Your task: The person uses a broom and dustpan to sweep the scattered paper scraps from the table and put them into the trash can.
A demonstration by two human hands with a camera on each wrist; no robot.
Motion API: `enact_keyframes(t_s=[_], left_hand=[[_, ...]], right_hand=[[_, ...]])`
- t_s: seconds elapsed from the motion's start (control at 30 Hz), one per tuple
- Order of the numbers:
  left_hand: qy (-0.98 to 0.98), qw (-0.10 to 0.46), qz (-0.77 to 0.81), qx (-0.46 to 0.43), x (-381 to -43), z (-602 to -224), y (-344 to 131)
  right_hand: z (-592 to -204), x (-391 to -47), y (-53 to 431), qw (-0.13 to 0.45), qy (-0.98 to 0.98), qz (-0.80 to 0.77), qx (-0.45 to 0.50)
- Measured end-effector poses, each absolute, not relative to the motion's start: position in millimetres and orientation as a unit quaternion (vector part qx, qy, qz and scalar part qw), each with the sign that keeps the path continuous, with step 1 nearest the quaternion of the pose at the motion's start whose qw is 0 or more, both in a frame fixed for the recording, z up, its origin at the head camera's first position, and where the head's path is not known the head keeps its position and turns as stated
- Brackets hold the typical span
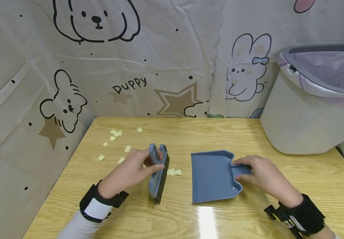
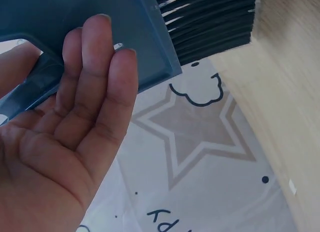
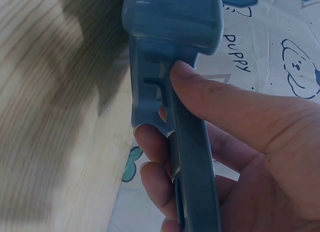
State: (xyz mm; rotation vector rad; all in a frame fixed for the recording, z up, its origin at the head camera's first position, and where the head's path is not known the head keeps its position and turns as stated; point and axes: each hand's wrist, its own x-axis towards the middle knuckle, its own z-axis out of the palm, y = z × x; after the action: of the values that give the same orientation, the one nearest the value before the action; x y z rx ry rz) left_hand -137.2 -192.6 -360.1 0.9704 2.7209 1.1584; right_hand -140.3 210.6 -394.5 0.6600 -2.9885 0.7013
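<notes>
The left hand (image 1: 137,166) is gripping a brush (image 1: 160,181); to its right, the right hand (image 1: 261,173) is gripping a dustpan (image 1: 211,176) by its handle (image 1: 241,170). Paper scraps (image 1: 172,172) are lying ungathered on the bench (image 1: 240,215) either side of the brush, none showing in the dustpan.

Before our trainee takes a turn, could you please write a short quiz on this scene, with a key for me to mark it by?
1. Which hand holds the brush?
2. True or false: in the head view, paper pieces lie on both sides of the brush.
3. Fill the gap: the dustpan is held by its ____.

Key:
1. The left hand.
2. True; a few lie between the brush and the dustpan, and others lie to the left of the brush.
3. Handle; the right hand grips it.
</notes>
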Motion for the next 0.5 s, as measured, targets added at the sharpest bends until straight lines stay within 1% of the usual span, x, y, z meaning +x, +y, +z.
enact_keyframes(t_s=[0.1, 0.23, 0.3, 0.5], left_hand=[[0.878, 0.004, 0.369, 0.305, -136.2, -356.9, -195.1], [0.894, -0.026, 0.346, 0.283, -137.2, -352.3, -201.6], [0.904, -0.033, 0.332, 0.269, -138.6, -350.7, -203.7], [0.924, -0.009, 0.293, 0.244, -142.2, -350.3, -203.5]], right_hand=[[-394.9, -140.7, 209.6, -0.001, -0.951, 0.225, 0.210], [-396.1, -141.5, 208.8, -0.008, -0.950, 0.229, 0.211], [-397.3, -141.9, 208.6, -0.014, -0.949, 0.231, 0.212], [-401.2, -141.9, 207.9, -0.029, -0.947, 0.238, 0.213]])
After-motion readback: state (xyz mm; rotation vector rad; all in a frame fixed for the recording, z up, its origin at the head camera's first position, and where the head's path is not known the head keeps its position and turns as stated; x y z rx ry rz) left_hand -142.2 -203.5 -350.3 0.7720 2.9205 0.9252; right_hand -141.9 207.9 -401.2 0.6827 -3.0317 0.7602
